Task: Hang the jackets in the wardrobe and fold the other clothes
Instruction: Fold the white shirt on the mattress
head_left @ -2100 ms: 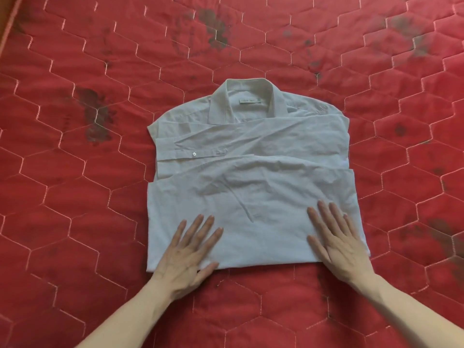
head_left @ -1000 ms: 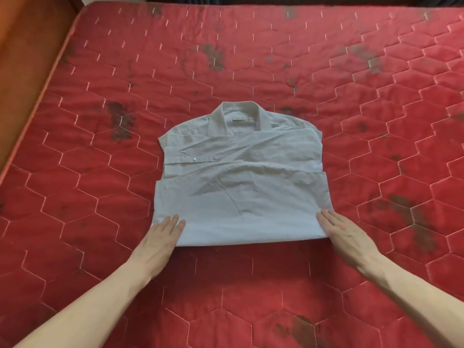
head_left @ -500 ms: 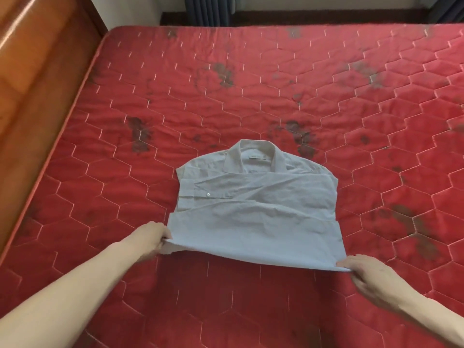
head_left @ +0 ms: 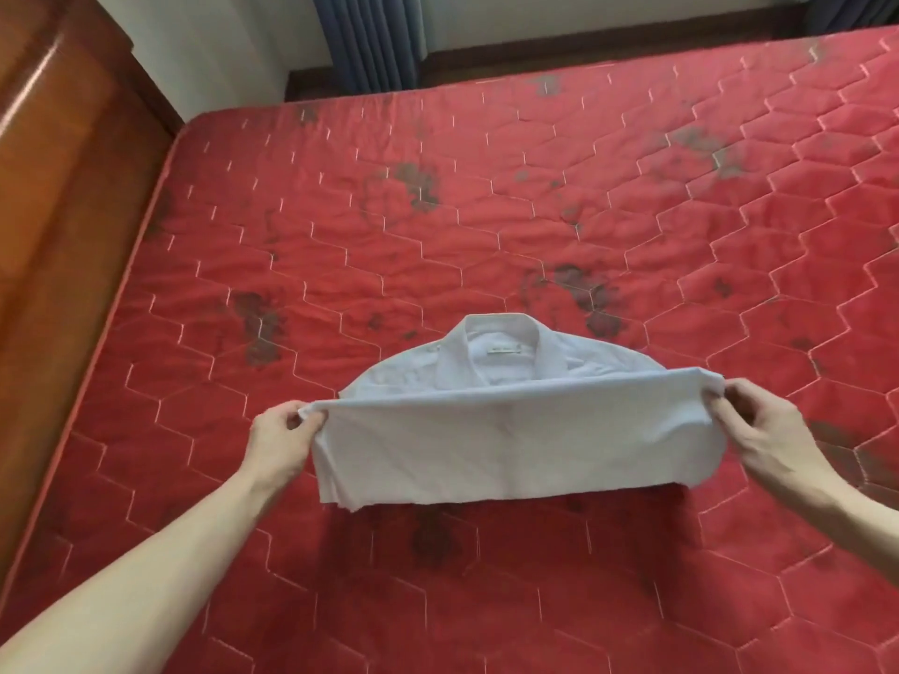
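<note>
Red mattress (head_left: 486,211), white shirt (head_left: 511,445), collar label (head_left: 504,350) illegible

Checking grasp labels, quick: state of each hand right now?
Left hand: closed, pinching the left corner of the white shirt.
Right hand: closed, pinching the shirt's right corner.

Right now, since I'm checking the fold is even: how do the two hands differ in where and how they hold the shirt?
The left hand pinches the shirt at its left end, lower in the view; the right hand pinches the right end, slightly higher. The left hand's fingers curl tight around a small bunch of cloth; the right hand's look looser, with more of its back showing. Both grip the raised folded edge, clear of the mattress.
</note>
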Demonstrator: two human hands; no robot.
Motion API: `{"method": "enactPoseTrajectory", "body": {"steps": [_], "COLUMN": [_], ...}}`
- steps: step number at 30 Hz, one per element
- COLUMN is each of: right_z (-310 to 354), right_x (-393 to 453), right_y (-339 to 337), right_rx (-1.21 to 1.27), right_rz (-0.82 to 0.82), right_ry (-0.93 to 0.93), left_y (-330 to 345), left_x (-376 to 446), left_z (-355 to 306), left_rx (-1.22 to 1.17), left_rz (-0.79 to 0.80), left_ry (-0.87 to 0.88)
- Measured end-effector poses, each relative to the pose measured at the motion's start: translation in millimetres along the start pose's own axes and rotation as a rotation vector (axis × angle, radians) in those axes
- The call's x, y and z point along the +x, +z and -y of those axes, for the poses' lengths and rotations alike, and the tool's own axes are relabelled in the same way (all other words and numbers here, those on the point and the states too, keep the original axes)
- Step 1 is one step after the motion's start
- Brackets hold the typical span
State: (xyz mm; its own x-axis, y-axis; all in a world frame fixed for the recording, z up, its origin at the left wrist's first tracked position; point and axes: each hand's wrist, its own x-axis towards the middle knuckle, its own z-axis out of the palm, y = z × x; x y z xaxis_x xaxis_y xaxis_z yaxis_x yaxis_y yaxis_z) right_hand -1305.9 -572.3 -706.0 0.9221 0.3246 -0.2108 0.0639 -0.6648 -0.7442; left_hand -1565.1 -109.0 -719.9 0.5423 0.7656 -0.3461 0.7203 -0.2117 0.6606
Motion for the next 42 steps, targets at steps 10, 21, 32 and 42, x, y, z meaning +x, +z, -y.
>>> {"method": "enactPoseTrajectory", "body": {"steps": [10,21,32,42], "right_z": [7,-16,-26,11], "right_x": [87,160,165,64], "right_y": [50,90,108,208], "right_rx": [-0.011,-0.221,-0.123,-0.382], "right_rz": [-0.188,-0.138,-0.254,0.028], "right_ry": [0.117,0.21,0.242,-0.661], "left_y": [58,85,105,202], "left_x": [80,153,162,7], "left_z": [-45,-26,-22,2], "left_rx": [-0.156,-0.176,0.159,0.62], "left_rz": [-0.213,-0.187,-0.378,0.071], "left_ry": [-0.106,-0.141,-0.11,0.911]}}
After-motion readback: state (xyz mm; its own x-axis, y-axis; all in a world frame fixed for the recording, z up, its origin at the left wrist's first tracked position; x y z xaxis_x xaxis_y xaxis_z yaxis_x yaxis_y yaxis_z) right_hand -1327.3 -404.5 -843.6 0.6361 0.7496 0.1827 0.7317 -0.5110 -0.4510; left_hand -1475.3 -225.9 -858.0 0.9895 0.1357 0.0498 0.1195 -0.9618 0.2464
